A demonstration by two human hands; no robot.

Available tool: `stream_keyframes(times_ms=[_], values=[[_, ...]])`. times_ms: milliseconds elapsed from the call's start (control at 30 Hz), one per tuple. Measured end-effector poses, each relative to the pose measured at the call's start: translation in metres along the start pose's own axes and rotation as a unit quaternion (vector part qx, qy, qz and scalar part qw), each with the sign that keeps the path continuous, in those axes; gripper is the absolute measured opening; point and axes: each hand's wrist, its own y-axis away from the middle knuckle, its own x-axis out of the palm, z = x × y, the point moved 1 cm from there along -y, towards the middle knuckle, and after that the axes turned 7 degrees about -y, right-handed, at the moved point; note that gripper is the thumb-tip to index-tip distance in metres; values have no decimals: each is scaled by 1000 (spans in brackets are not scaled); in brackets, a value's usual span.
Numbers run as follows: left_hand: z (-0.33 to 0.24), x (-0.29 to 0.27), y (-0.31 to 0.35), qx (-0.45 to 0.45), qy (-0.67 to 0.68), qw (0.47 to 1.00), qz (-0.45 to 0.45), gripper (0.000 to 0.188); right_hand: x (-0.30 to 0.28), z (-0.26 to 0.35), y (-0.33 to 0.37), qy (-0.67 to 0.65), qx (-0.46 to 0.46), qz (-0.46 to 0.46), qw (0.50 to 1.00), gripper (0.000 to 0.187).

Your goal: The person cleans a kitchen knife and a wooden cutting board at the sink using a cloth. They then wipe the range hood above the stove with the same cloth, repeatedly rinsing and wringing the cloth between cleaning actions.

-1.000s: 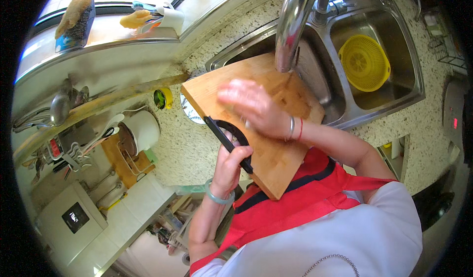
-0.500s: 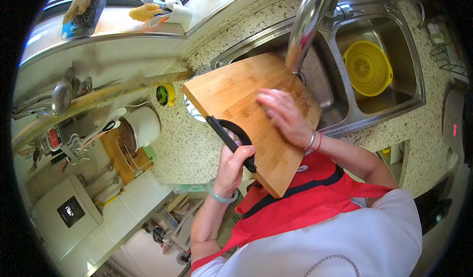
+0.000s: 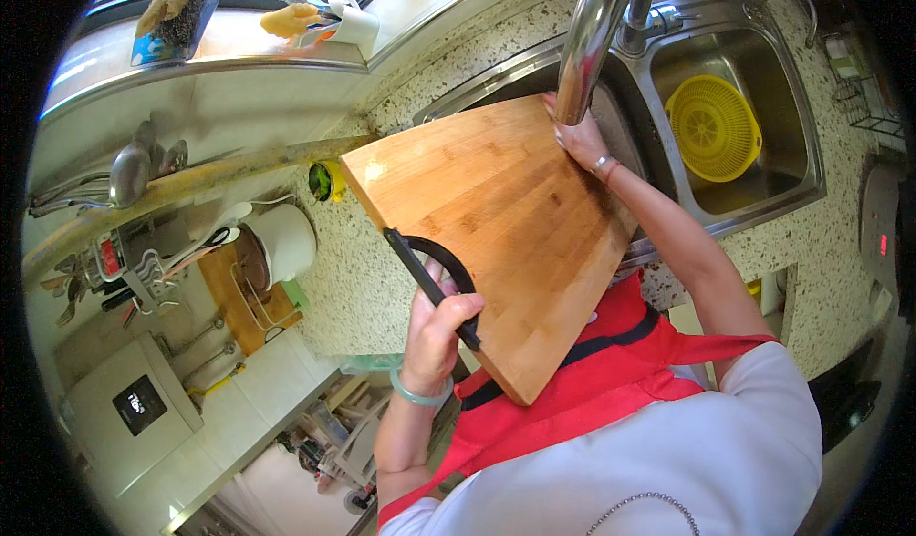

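Observation:
A wooden cutting board (image 3: 534, 240) is held tilted over the near edge of the sink, wet and darker on its right part. My left hand (image 3: 436, 331) is closed around the black handle (image 3: 434, 278) on the board's left side. At the board's far right edge, my right hand (image 3: 584, 143) is closed on the rim by the far corner. The chrome faucet (image 3: 593, 45) passes in front of that hand and hides part of its fingers.
A yellow colander (image 3: 711, 128) sits in the right basin of the steel sink (image 3: 811, 169). Left of the board are a small yellow container (image 3: 324, 181) and a white pot (image 3: 288, 240) on the speckled counter (image 3: 353, 298). Ladles (image 3: 131, 174) hang along the wall.
My right hand has slid from the middle of the board to its far edge by the faucet. The board has shifted slightly left and turned its face more upward, its handle still in my left hand.

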Motion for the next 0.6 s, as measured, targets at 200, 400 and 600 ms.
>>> stream_keyframes(times_ms=[200, 400, 600], values=[[14, 2, -10, 2, 52, 997, -53, 35, 7, 91, 67, 52, -98, 44, 993, 27], [30, -14, -19, 3, 64, 996, -59, 27, 6, 231, 111, -97, -180, 180, 962, 37], [11, -2, 4, -2, 63, 992, -110, 47, -18, 174, 114, 50, -198, 165, 965, 42]])
